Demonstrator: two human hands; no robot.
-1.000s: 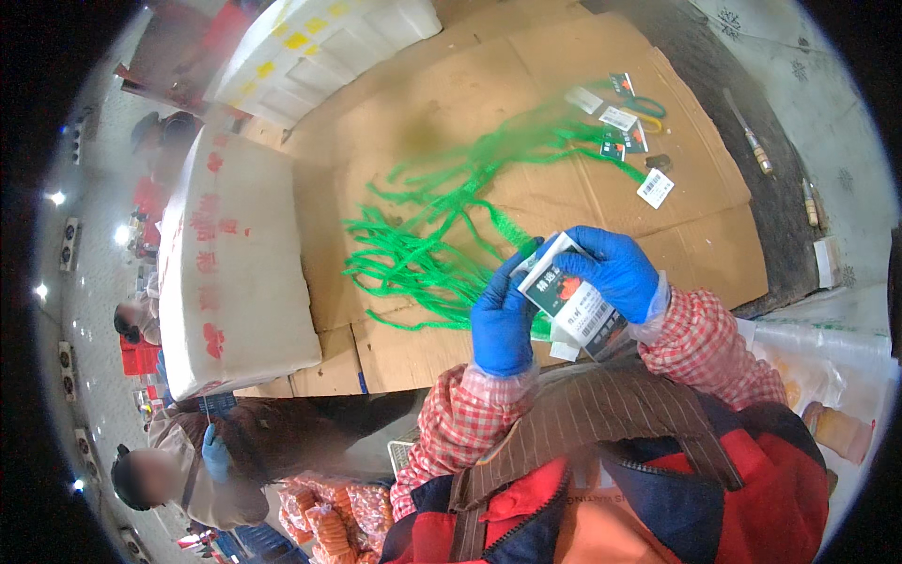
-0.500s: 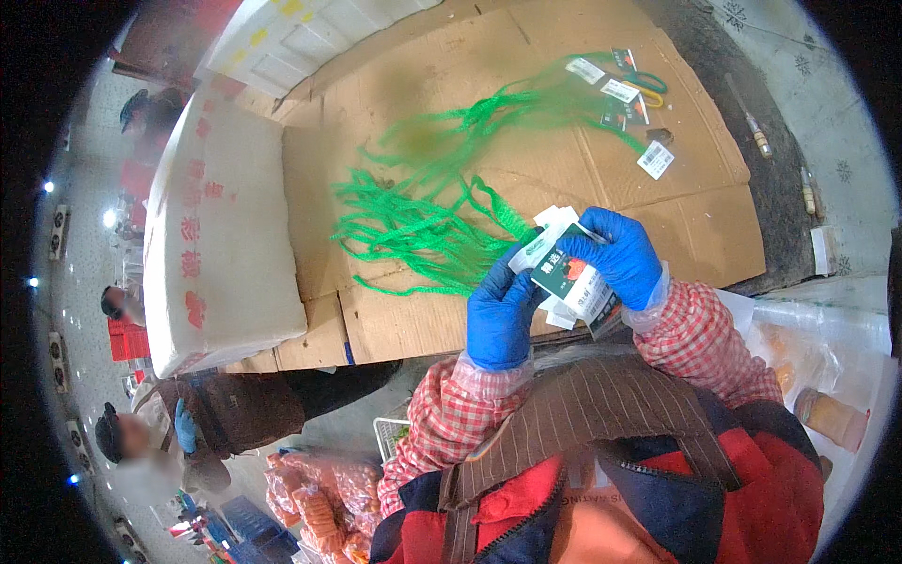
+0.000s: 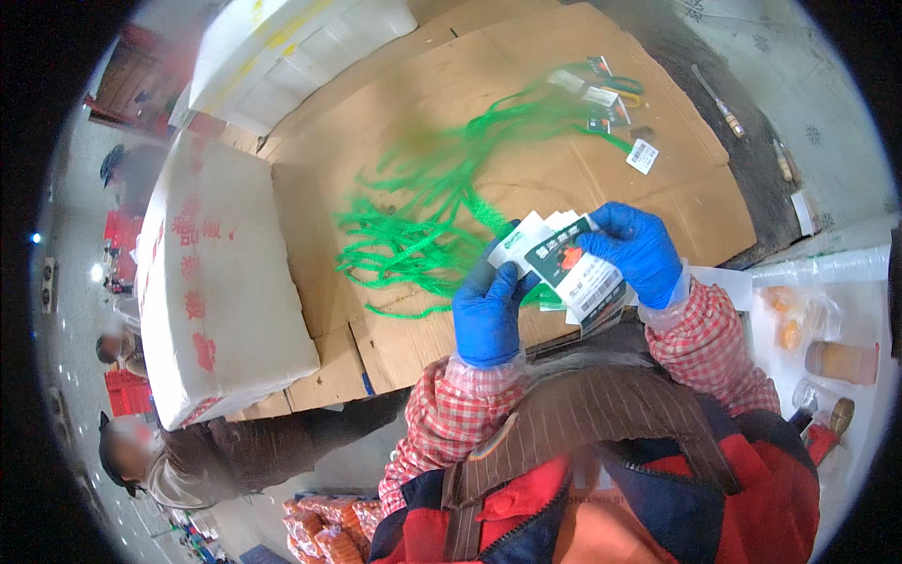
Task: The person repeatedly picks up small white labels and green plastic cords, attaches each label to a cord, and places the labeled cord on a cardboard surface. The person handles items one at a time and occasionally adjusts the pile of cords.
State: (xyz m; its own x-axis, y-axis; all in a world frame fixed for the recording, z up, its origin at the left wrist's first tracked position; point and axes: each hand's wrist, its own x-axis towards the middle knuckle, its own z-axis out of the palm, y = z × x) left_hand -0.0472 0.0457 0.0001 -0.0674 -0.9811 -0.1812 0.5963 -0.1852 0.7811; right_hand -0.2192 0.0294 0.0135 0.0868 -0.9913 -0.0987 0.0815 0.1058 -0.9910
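Observation:
My blue-gloved left hand (image 3: pixel 487 315) is closed on a stack of printed cards (image 3: pixel 587 280), white ones behind a green-and-white one with an orange picture. My blue-gloved right hand (image 3: pixel 639 249) grips the upper right of the same stack, thumb over the front card. Just beyond my hands a tangle of green mesh strands (image 3: pixel 395 258) lies on cardboard (image 3: pixel 686 207), partly hidden behind the cards. Toward the back right, tags (image 3: pixel 642 156) lie at the strands' ends, by looped yellow and green handles (image 3: pixel 628 94).
White foam boxes (image 3: pixel 225 291) stand left and back. A long wooden-handled tool (image 3: pixel 731 120) lies right of the cardboard. Jars (image 3: pixel 841 362) and plastic sheeting sit at lower right. A co-worker (image 3: pixel 169 461) is below the left box; bagged orange goods (image 3: pixel 324 531) lie below.
The cards in my hands have fanned out, showing more of a white one at left. My left hand has shifted slightly left; the whole view has shifted a little.

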